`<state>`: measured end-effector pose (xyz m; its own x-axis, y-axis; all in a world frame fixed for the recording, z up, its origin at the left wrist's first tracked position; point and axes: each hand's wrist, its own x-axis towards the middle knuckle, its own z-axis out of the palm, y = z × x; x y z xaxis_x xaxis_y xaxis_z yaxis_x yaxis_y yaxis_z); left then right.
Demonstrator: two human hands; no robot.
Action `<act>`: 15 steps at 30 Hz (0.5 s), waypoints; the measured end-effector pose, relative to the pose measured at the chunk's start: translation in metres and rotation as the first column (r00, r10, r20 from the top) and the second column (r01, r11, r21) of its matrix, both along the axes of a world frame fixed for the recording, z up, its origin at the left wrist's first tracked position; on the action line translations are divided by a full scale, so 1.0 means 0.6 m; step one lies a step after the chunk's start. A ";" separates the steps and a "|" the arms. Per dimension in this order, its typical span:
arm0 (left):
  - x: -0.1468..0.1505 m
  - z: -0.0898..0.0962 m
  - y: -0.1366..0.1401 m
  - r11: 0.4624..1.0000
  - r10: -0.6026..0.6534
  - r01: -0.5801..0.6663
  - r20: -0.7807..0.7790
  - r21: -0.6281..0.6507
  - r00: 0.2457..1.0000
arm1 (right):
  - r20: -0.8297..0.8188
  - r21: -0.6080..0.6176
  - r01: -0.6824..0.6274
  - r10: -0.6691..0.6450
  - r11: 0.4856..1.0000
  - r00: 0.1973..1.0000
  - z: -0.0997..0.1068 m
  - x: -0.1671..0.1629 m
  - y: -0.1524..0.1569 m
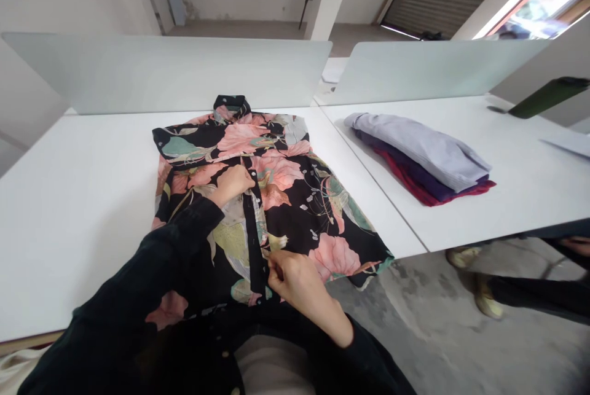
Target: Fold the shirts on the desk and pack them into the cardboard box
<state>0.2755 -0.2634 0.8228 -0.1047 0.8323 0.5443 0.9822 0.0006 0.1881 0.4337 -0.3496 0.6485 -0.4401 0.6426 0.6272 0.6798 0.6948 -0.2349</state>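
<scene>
A black shirt point(295, 180) with large pink and green flowers lies spread on the white table, its collar toward the divider and its lower edge hanging over the front edge. One sleeve is laid across the chest below the collar. The button placket runs down the middle, partly parted near the bottom. My left hand point(234, 183) is closed on the placket at mid-chest, fingers pinched near a white button. Lower down, my right hand point(295, 278) pinches the placket's edge close to the table's front edge.
Right of the table seam lies a stack of folded clothes point(424, 152), grey-lilac over purple and red. Frosted dividers point(198, 75) stand along the back. A dark green object point(548, 97) stands at far right. Another person's legs and shoes point(488, 297) show at lower right.
</scene>
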 end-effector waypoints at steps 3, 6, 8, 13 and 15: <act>-0.006 0.001 0.004 0.999 -0.040 0.040 0.023 -0.002 0.999 | -0.062 0.030 -0.039 0.040 0.999 0.997 -0.005 -0.001 0.002; -0.017 0.001 0.011 0.993 -0.120 0.120 0.067 0.005 0.991 | -0.167 0.040 -0.082 0.088 0.996 0.982 -0.009 0.001 0.004; -0.024 0.000 0.015 0.983 -0.183 0.183 0.104 0.013 0.978 | -0.259 0.020 -0.141 0.142 0.990 0.955 -0.010 0.007 0.004; -0.035 -0.001 0.026 0.941 -0.334 0.337 0.197 0.019 0.922 | -0.456 -0.084 -0.356 0.282 0.931 0.844 -0.006 0.027 -0.004; -0.040 -0.002 0.033 0.924 -0.376 0.382 0.230 0.022 0.898 | -0.490 -0.099 -0.381 0.288 0.919 0.822 -0.005 0.029 -0.005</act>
<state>0.2517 -0.2438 0.8218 0.1038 0.8455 0.5238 0.8404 -0.3562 0.4085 0.4513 -0.3528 0.6452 -0.3416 0.6321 0.6955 0.1954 0.7716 -0.6053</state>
